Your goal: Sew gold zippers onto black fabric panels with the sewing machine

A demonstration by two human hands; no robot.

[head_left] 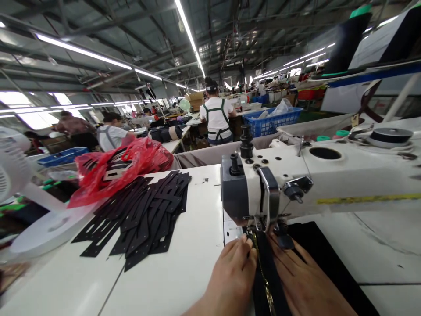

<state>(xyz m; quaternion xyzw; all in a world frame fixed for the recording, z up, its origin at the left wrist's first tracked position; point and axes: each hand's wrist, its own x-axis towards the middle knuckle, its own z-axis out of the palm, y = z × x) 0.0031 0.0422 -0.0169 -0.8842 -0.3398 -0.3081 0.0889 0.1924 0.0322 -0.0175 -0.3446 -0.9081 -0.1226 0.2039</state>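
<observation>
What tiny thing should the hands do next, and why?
I'd guess: nudge the black cloth a bit further under the machine, because its gold zip leads up to it, with the left hand and right hand on either side.

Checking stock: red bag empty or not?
The red bag isn't empty: pieces show in its opening. How full, I cannot tell.
</observation>
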